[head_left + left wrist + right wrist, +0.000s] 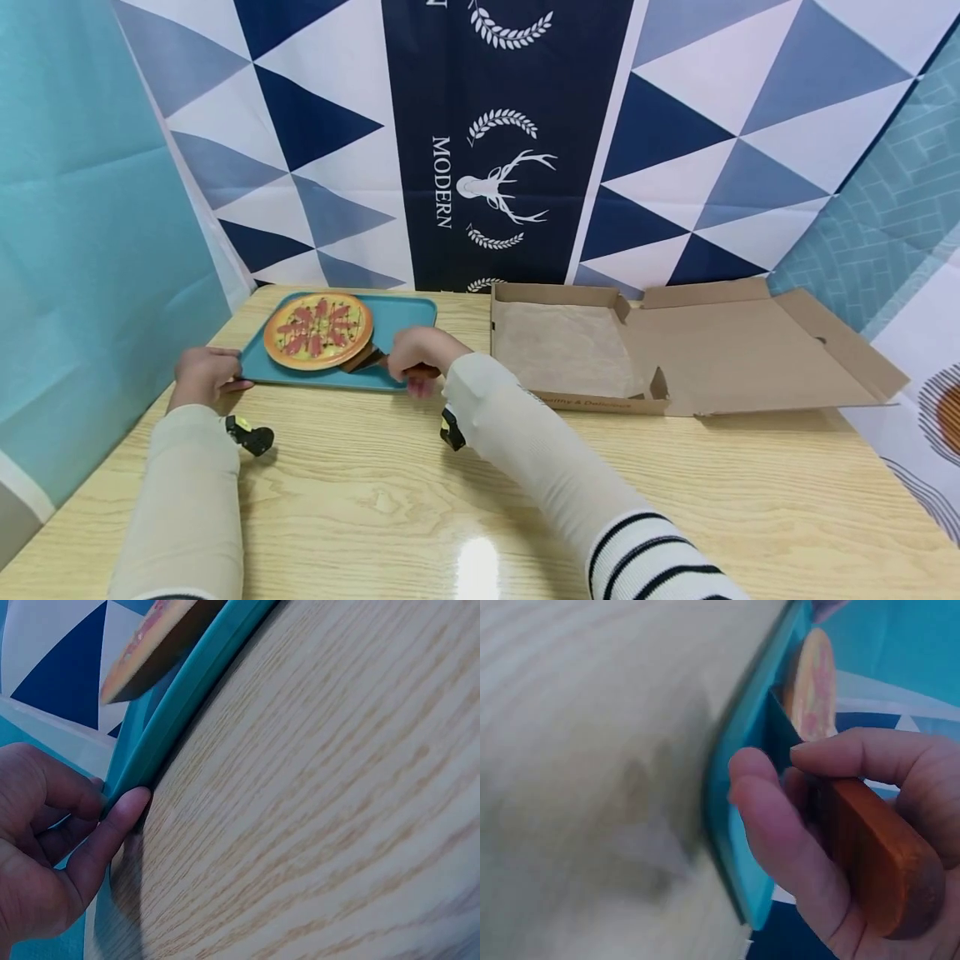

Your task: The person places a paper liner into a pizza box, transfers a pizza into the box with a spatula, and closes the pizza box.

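A round pizza [318, 331] with red toppings lies over the left part of a teal tray [408, 312]. At the tray's front left corner, my left hand [207, 369] pinches the rim between thumb and fingers [124, 814]. My right hand [420, 350] grips the brown wooden handle of a pizza server [877, 859]. The server's blade [363, 358] reaches under the pizza's near right edge, its front part hidden by the pizza. In the left wrist view the pizza [150, 652] shows its side above the tray rim.
An opened cardboard pizza box [652, 406] lined with paper [562, 350] stands right of the tray, its lid [742, 354] folded out to the right. Behind the wooden table [360, 500] hangs a patterned cloth [510, 167]. A teal cloth [97, 208] covers the left side.
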`<action>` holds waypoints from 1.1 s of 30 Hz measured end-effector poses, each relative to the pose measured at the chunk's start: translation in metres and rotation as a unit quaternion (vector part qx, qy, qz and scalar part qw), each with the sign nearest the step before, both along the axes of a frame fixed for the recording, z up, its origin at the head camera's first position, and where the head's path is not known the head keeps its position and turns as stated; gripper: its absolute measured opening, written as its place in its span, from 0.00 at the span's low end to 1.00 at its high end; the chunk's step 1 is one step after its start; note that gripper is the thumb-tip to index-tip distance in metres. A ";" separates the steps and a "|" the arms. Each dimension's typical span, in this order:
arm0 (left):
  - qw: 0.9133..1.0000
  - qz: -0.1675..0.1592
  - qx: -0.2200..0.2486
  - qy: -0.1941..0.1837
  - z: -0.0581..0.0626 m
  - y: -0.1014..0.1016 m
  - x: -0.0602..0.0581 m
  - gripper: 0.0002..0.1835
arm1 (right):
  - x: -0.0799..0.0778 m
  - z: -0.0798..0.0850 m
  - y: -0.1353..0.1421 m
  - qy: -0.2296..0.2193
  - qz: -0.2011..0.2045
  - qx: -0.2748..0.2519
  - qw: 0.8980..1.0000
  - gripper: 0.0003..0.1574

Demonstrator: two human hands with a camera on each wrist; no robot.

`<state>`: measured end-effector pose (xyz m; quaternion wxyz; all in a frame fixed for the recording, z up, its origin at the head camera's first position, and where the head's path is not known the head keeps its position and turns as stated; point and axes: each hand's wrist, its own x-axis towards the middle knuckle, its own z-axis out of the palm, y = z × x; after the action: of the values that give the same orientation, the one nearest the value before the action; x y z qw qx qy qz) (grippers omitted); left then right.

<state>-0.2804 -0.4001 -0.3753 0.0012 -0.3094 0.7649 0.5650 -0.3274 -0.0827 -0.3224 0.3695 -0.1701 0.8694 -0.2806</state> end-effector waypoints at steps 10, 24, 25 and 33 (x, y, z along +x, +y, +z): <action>1.000 0.018 0.008 -0.011 -0.002 0.000 0.000 0.35 | 0.004 -0.017 -0.001 -0.098 -0.059 -0.084 0.990 0.18; 1.000 0.007 0.013 -0.007 -0.003 -0.001 0.001 0.35 | 0.022 -0.024 0.005 -0.053 -0.099 -0.114 0.987 0.08; 1.000 0.007 0.014 -0.007 -0.002 -0.001 0.002 0.35 | 0.023 -0.024 0.007 -0.048 -0.098 -0.112 0.988 0.09; 1.000 0.003 0.014 -0.002 0.000 0.000 0.004 0.35 | 0.030 -0.021 0.024 -0.037 -0.102 -0.109 0.988 0.15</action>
<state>-0.2763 -0.3999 -0.3753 0.0056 -0.3126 0.7563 0.5747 -0.2973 -0.0591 -0.3436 0.3503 -0.1093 0.8322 -0.4157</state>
